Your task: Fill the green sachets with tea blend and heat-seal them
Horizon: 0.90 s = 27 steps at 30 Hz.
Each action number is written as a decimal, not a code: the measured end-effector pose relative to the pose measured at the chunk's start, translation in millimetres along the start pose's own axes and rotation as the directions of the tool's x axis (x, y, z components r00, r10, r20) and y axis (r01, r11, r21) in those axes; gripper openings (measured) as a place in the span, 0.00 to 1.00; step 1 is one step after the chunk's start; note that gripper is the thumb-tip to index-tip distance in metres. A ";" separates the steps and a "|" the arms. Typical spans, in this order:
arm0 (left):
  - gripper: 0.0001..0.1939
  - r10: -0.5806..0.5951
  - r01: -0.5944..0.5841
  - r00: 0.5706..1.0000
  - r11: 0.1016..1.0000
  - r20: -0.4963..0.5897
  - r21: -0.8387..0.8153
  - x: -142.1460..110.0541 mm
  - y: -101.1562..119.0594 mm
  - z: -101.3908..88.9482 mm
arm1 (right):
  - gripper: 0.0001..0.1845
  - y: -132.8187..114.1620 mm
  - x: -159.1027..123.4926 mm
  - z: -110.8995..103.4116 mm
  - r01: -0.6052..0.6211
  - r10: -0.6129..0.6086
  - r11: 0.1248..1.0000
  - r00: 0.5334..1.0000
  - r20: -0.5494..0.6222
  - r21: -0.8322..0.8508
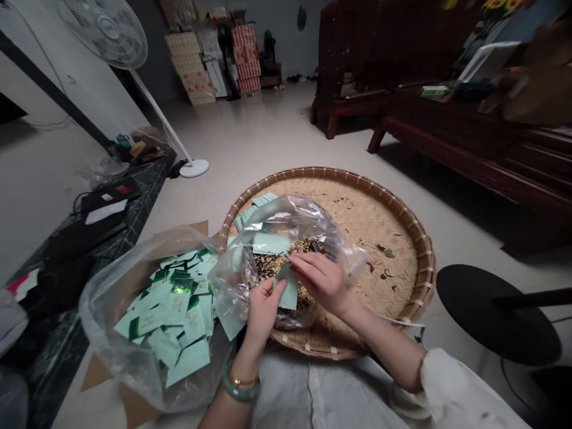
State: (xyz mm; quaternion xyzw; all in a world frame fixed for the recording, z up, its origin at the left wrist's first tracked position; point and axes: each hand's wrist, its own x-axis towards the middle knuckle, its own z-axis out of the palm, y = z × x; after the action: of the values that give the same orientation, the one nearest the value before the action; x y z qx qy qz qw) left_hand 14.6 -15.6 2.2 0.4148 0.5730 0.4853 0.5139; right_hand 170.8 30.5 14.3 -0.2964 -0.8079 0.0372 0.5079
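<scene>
Far left, a white pedestal fan (102, 33) is standing on the floor, with stacked cartons (210, 59) behind it. Near left, a dark stone worktop (147, 185) is carrying black items. Beside it, an open clear plastic bag (120, 316) is lying on flattened cardboard (95, 372), holding a loose pile of pale green sachets (170, 316) with darker green foil bands. Print on them is too small to read.

Left hand (263, 313), wearing a jade bangle (240, 386) and a gold bangle (243, 376), is pinching the left edge of one pale green sachet (289, 289) with its fingers (279, 287). Right hand (319, 283) is closed over the sachet's top edge. Sachet's long axis is running near-far, slightly tilted, over a seed-and-leaf mix (277, 268) inside a second clear bag (322, 223). No readable writing on it.

That bag is sitting on a round woven bamboo tray (402, 229), with loose sachets (263, 199) beside the mix. Far right, a dark wooden sofa (353, 71) is standing; near right, a black round stool top (496, 313).
</scene>
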 end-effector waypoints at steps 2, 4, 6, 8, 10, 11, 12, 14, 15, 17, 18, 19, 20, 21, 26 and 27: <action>0.20 -0.026 0.027 0.999 0.999 0.024 -0.038 -0.2 -2.7 0.4 | 0.24 1.5 -1.3 0.5 0.017 -0.018 1.000 1.000 -0.025 -0.022; 0.20 -0.033 0.035 0.999 0.998 0.035 -0.050 -0.4 -4.0 1.0 | 0.23 3.0 -2.5 1.3 0.016 -0.018 0.999 0.999 -0.047 -0.041; 0.21 -0.032 0.034 0.999 0.998 0.036 -0.043 -0.7 -4.4 1.5 | 0.22 4.2 -3.2 2.2 0.013 -0.016 0.999 0.998 -0.066 -0.042; 0.21 -0.034 0.035 0.999 0.999 0.033 -0.037 -0.8 -4.3 1.8 | 0.22 4.8 -3.4 3.0 0.022 -0.025 0.999 0.996 -0.082 -0.035; 0.21 -0.041 0.042 0.998 0.998 0.038 -0.039 -1.0 -4.4 1.7 | 0.23 4.7 -3.1 3.5 0.034 -0.036 0.999 0.996 -0.086 -0.022; 0.21 -0.045 0.047 0.998 0.998 0.045 -0.043 -1.0 -4.7 1.6 | 0.23 4.5 -2.8 3.5 0.034 -0.035 0.999 0.996 -0.085 -0.012; 0.21 -0.050 0.052 0.997 0.998 0.052 -0.047 -1.0 -5.1 1.4 | 0.22 4.1 -2.5 3.4 0.027 -0.027 1.000 0.996 -0.083 0.001; 0.21 -0.055 0.058 0.997 0.997 0.055 -0.053 -0.9 -6.3 0.9 | 0.21 3.0 -1.9 2.8 0.000 0.002 1.000 0.997 -0.075 0.031; 0.21 -0.057 0.059 0.997 0.997 0.049 -0.054 -0.8 -6.9 0.8 | 0.20 2.5 -1.7 2.5 -0.015 0.018 0.999 0.997 -0.072 0.045; 0.21 -0.059 0.061 0.998 0.997 0.035 -0.055 -0.6 -7.4 0.7 | 0.19 1.8 -1.6 1.8 -0.033 0.037 0.997 0.997 -0.066 0.064; 0.21 -0.063 0.065 0.997 0.996 0.035 -0.058 -0.5 -7.2 0.8 | 0.19 1.6 -1.8 1.6 -0.035 0.040 0.997 0.997 -0.064 0.070; 0.21 -0.069 0.071 0.997 0.996 0.040 -0.061 -0.5 -6.7 1.0 | 0.18 1.5 -2.0 1.5 -0.036 0.040 0.997 0.997 -0.064 0.073; 0.22 -0.074 0.077 0.996 0.995 0.047 -0.065 -0.5 -6.0 1.2 | 0.18 1.5 -2.3 1.6 -0.037 0.042 0.997 0.997 -0.066 0.074; 0.22 -0.077 0.080 0.996 0.995 0.052 -0.066 -0.5 -5.1 1.5 | 0.17 1.6 -2.7 1.7 -0.039 0.044 0.997 0.997 -0.070 0.073; 0.22 -0.064 0.067 0.997 0.996 0.051 -0.062 -0.8 -1.7 3.3 | 0.15 1.7 -5.3 4.0 -0.069 0.073 0.997 0.992 -0.098 0.045; 0.22 -0.061 0.064 0.997 0.996 0.050 -0.064 -0.9 -1.3 3.7 | 0.14 1.7 -5.6 4.4 -0.075 0.079 0.996 0.991 -0.106 0.045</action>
State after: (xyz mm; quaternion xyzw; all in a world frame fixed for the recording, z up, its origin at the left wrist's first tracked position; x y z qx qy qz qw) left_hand 18.4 -16.2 1.1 0.3912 0.5569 0.4772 0.5559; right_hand 169.5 30.1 7.1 -0.3185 -0.7666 0.0571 0.5547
